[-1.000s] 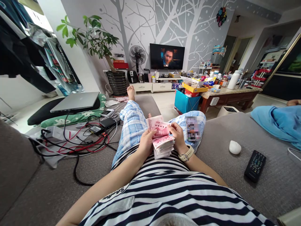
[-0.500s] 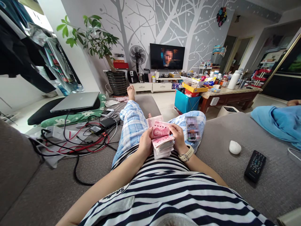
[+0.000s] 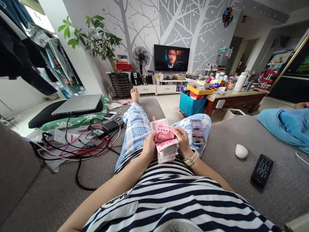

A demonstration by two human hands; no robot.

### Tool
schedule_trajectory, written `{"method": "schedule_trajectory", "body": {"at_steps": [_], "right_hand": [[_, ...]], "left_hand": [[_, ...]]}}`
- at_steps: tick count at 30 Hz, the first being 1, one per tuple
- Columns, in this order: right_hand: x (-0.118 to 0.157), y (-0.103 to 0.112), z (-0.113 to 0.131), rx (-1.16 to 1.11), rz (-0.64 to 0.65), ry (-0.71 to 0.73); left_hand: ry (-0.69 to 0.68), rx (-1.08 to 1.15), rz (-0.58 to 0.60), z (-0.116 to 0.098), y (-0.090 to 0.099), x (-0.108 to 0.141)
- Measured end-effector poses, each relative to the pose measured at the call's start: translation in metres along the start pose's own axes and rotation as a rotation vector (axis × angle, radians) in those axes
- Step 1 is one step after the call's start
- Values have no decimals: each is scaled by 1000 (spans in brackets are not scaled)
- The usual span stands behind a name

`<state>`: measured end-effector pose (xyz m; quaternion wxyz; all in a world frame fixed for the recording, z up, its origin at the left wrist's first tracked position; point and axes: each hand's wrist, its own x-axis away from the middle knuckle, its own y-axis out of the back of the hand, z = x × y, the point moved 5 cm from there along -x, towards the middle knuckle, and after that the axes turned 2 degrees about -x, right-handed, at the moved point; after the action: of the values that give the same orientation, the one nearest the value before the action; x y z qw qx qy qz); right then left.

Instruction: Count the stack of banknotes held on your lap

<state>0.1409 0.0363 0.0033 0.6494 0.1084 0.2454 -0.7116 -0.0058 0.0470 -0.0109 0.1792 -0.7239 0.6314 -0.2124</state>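
A thick stack of pink and white banknotes (image 3: 166, 149) is bent over in front of my belly, its upper part standing up and its lower ends fanned toward me. My left hand (image 3: 150, 146) grips the stack along its left side, thumb on the front. On the right side, my right hand (image 3: 182, 140) pinches the top banknote's edge between thumb and fingers. A pale watch (image 3: 191, 157) is on my right wrist. Just right of that hand, a phone (image 3: 197, 132) with a lit screen lies on my thigh in blue checked trousers (image 3: 136, 129).
On the grey sofa to the right lie a white computer mouse (image 3: 241, 151) and a black remote control (image 3: 262, 170). Tangled cables (image 3: 79, 145) and a laptop (image 3: 77, 104) are at left. Ahead stand a cluttered table (image 3: 241, 93) and a television (image 3: 171, 58). Another person's hand (image 3: 301, 105) shows far right.
The hands and banknotes stay almost in place, with only a slight shift of the top banknote at the right hand. The television picture differs.
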Motion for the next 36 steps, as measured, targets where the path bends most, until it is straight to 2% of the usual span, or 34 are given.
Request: {"method": "schedule_trajectory", "body": {"at_steps": [9,15,24,28,31,36], "right_hand": [[0,1,0,26,-3,-5],[1,-1,1,-10,7,13],[1,-1,3,23,-2,7],[1,-2,0,-8,9,-5],[1,-3,-4,-32,32,-42],[1,-4,-4,-44,36,-23]], "left_hand": [[-16,-34,26,-1,0,-1],[-10,-50,-5,-2,1,1],[-30,-84,32,-5,0,3],[-54,-85,98,0,0,-3],[-68,-83,31,6,8,-10],[-70,-81,50,10,9,-12]]}}
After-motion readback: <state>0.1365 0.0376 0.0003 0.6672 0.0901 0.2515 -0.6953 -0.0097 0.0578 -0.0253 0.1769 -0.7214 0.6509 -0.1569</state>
